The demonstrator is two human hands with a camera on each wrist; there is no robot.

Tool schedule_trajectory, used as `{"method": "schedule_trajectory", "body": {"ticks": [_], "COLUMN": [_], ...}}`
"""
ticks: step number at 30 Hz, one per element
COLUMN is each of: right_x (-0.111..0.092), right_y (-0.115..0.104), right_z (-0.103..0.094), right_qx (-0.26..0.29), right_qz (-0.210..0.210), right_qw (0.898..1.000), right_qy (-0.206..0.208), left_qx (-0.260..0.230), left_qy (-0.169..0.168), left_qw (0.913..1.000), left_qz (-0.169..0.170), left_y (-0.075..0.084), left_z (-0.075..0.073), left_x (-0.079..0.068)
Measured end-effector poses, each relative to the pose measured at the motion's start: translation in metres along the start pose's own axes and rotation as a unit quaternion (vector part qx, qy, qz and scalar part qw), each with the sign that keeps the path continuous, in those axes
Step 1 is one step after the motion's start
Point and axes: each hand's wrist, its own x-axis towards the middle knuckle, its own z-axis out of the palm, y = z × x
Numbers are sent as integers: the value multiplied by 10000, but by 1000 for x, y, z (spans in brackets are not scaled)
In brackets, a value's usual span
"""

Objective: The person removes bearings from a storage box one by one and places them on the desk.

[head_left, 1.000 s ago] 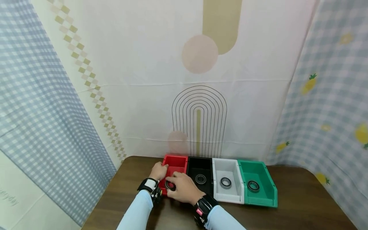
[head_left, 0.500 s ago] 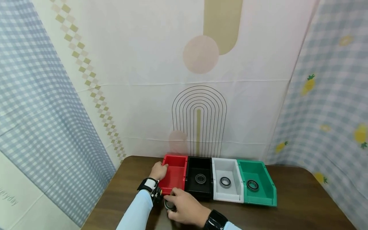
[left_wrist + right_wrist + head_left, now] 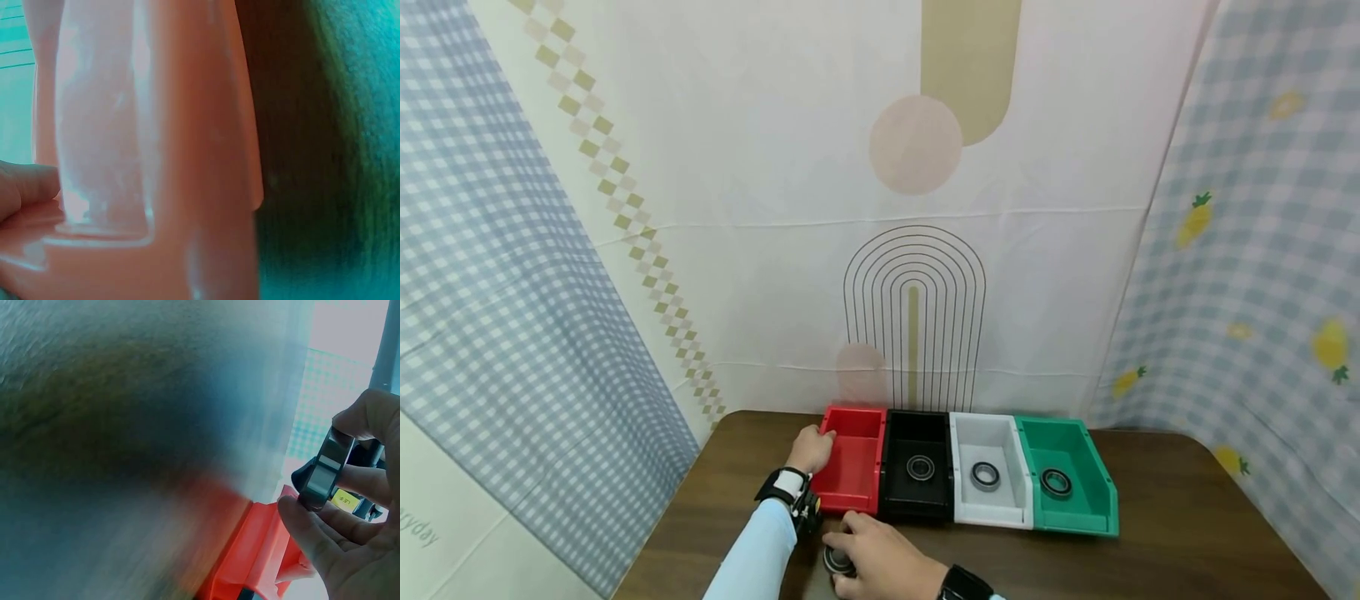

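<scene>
My right hand (image 3: 887, 560) pinches a metal ball bearing (image 3: 835, 563) in front of the red bin (image 3: 856, 468). In the right wrist view the bearing (image 3: 327, 467) is held edge-on between thumb and fingers, off the table. My left hand (image 3: 809, 451) grips the left wall of the red bin; its thumb (image 3: 31, 186) lies over the wall in the left wrist view, and its other fingers are mostly hidden. No bearing shows inside the red bin.
Right of the red bin stand a black bin (image 3: 917, 506), a white bin (image 3: 992, 511) and a green bin (image 3: 1078, 521), side by side, each with one bearing in it. They stand at the back of the brown wooden table (image 3: 1165, 517), before a patterned cloth (image 3: 775, 292).
My right hand has drawn the bearing out of the red bin toward the table's front. The left hand has kept its grip on the bin.
</scene>
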Motion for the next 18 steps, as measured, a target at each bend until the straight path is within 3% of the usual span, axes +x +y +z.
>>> {"method": "schedule_trajectory", "body": {"ticks": [18], "right_x": [1], "right_y": [1], "right_z": [5], "right_qx": [-320], "right_qz": [-168], "right_qw": [9988], "right_qy": [-333], "left_qx": [39], "left_qy": [131], "left_qw": [9999], "left_qz": [-69], "left_y": [2], "left_z": [1], "left_x": [-3]}}
